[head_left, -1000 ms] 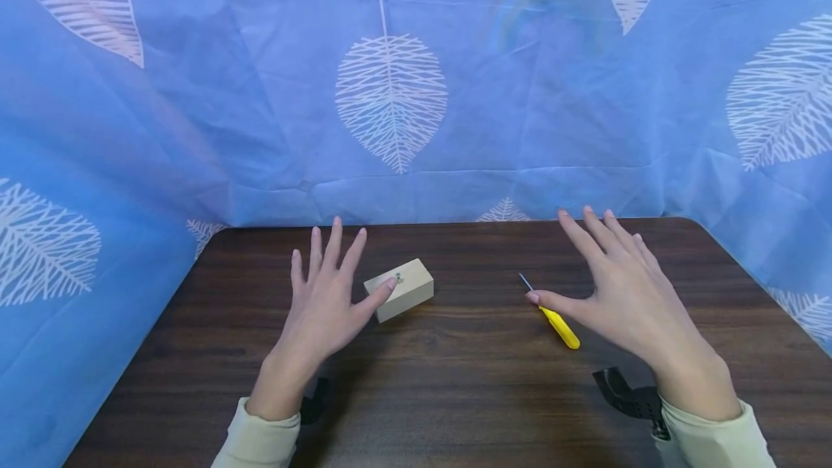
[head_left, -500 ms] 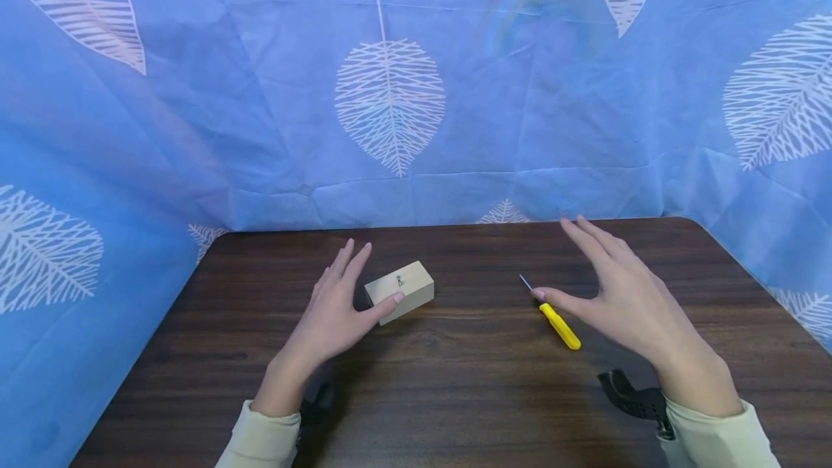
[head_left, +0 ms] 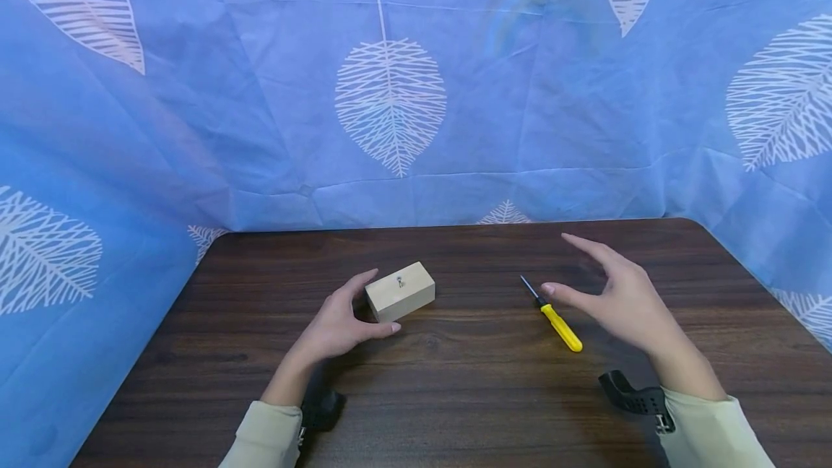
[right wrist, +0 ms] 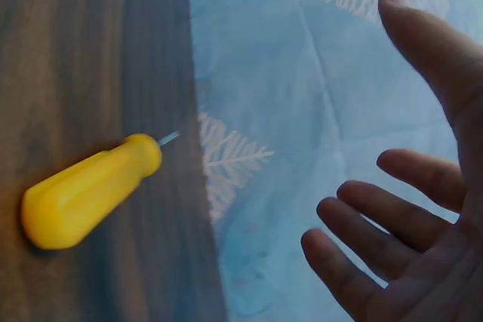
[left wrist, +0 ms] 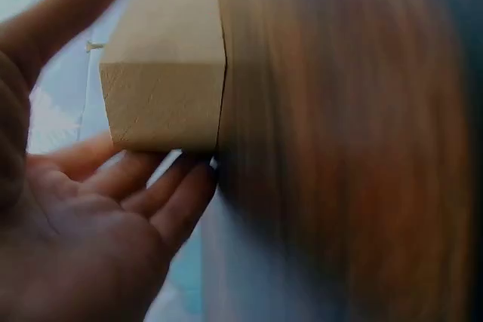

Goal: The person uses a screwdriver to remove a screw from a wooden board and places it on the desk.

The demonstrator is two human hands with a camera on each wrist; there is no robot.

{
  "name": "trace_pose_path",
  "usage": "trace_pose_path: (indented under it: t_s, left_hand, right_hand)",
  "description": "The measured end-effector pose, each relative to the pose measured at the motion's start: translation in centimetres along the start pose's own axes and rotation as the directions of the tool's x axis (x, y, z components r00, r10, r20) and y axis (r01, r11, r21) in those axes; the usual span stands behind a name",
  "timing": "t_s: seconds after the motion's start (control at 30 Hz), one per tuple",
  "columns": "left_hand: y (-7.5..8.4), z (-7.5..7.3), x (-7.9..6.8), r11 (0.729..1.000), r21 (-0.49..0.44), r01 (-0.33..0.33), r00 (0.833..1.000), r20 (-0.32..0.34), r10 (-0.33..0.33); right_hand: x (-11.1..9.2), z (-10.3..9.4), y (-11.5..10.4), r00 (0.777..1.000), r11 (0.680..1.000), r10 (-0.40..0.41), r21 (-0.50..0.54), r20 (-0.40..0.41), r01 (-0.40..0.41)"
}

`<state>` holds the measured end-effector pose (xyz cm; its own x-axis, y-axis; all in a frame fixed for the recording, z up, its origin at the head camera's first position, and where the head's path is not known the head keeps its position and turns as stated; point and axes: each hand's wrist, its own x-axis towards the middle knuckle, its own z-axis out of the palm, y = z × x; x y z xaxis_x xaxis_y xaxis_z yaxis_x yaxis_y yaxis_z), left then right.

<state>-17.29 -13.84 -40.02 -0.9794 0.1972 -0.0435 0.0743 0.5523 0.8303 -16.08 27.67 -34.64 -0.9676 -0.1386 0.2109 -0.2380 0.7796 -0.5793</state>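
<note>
A pale wooden block [head_left: 401, 293] lies on the dark tabletop, left of the middle, with a small metal screw [head_left: 399, 281] standing up from its top face. My left hand [head_left: 334, 327] spreads around its left end, thumb on the near side and fingers on the far side. In the left wrist view the fingers reach close to the block [left wrist: 162, 103]; whether they touch it I cannot tell. A yellow-handled screwdriver [head_left: 560, 327] lies to the right, its thin shaft pointing away and left. Beside and above it hovers my right hand [head_left: 627, 302], thumb and fingers apart, holding nothing.
The dark wood-grain table [head_left: 455, 403] reaches back to a blue cloth [head_left: 520, 107] printed with white leaves, which hangs behind it and along both sides. Black straps [head_left: 633, 396] sit at both wrists, by the pale sleeves.
My left hand has come down and its fingers have moved to either side of the block. The right hand has lowered slightly, its fingers bending a little. Block and screwdriver stay put.
</note>
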Motion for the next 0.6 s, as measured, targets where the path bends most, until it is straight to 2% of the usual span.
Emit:
trace_pose_path:
  t_s: [0.13,0.27,0.37,0.5,0.6]
  left_hand:
    - [-0.9,0.1,0.2,0.995,-0.092,0.029,0.999,-0.01,-0.03]
    - [-1.5,0.3,0.4,0.991,-0.12,0.051,0.998,-0.022,-0.054]
    - [-1.6,0.4,0.4,0.99,-0.121,0.07,0.997,-0.025,-0.074]
    - [-1.7,0.4,0.5,0.989,-0.12,0.089,0.995,-0.022,-0.092]
    - [-1.6,0.3,0.6,0.989,-0.118,0.093,0.995,-0.022,-0.097]
  right_hand:
    - [0.2,0.6,1.7,0.998,0.994,0.042,0.101,0.039,-0.046]
    - [0.4,1.4,3.5,0.991,0.97,0.08,0.219,0.108,-0.102]
    - [0.1,2.4,5.2,0.982,0.928,0.103,0.341,0.16,-0.153]
    - [-0.2,3.6,6.7,0.98,0.857,0.097,0.487,0.173,-0.17]
    - [-0.2,3.9,6.9,0.982,0.835,0.088,0.526,0.17,-0.165]
